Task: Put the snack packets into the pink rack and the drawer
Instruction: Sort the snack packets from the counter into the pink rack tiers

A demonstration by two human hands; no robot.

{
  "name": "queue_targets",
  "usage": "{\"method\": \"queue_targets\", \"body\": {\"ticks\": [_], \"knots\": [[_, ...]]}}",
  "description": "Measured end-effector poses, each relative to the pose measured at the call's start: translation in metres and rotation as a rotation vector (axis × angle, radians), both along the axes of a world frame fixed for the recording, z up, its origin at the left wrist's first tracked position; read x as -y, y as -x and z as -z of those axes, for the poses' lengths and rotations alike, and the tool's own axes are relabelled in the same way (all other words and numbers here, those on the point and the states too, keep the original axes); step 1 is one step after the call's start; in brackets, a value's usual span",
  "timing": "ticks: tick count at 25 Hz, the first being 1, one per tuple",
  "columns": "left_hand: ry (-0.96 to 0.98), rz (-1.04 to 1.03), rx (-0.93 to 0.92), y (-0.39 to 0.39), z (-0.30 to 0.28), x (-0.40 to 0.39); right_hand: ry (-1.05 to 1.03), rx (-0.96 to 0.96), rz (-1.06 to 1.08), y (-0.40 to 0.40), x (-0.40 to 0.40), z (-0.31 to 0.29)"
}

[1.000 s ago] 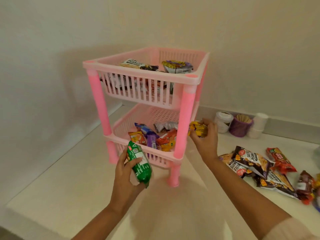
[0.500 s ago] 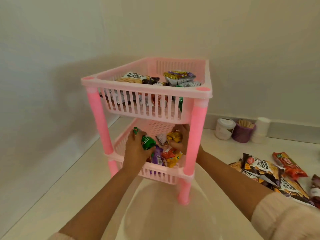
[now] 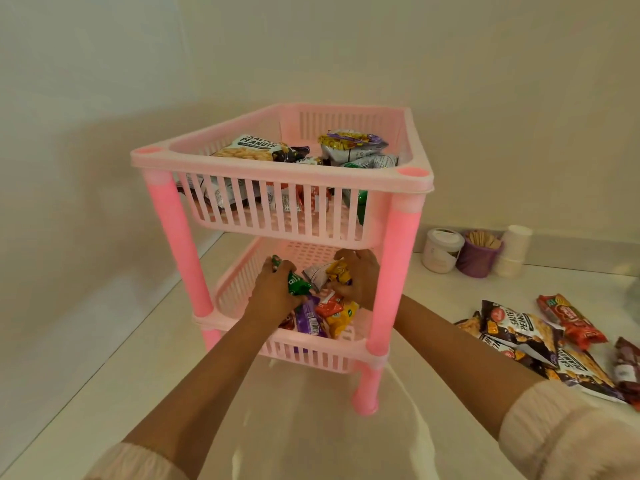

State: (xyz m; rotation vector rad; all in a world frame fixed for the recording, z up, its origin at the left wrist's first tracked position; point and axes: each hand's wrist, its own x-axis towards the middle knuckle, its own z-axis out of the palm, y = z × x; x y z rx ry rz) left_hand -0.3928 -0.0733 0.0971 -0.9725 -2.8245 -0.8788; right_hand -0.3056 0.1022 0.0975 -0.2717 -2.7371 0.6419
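Note:
The pink two-tier rack (image 3: 394, 271) stands in the corner of the white counter. Both my hands reach into its lower basket (image 3: 242, 282). My left hand (image 3: 273, 289) grips a green snack packet (image 3: 294, 282) just above the packets lying there. My right hand (image 3: 360, 275) holds a small yellow packet (image 3: 337, 271) over the same basket. Purple, orange and yellow packets (image 3: 325, 315) lie in the basket's front. The upper basket (image 3: 277, 171) holds a salted-peanuts packet (image 3: 252, 148) and others. No drawer is in view.
Loose snack packets (image 3: 540, 341) lie on the counter to the right of the rack. A white jar (image 3: 441, 249), a purple cup of sticks (image 3: 479, 252) and a white container (image 3: 512, 249) stand against the back wall. Walls close in on the left and behind.
Both hands moved from in front of and beside the rack into the lower basket, carrying the green and yellow packets. The camera came closer and now looks down on the rack.

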Motion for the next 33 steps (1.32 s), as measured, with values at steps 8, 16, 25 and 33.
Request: {"method": "queue_targets", "body": {"ticks": [8, 16, 25, 33], "knots": [[0.020, 0.049, -0.019, 0.005, 0.006, 0.000, -0.006, -0.028, 0.146, -0.001, 0.005, 0.000], [0.206, -0.031, -0.031, 0.004, 0.005, 0.001, 0.114, 0.045, 0.218, 0.000, -0.004, 0.009], [0.167, -0.064, -0.161, -0.004, 0.000, 0.003, 0.039, 0.214, 0.217, 0.011, -0.009, 0.020], [-0.087, -0.210, -0.327, -0.045, 0.005, 0.018, 0.329, -0.056, 0.133, -0.012, -0.003, 0.006]]}}
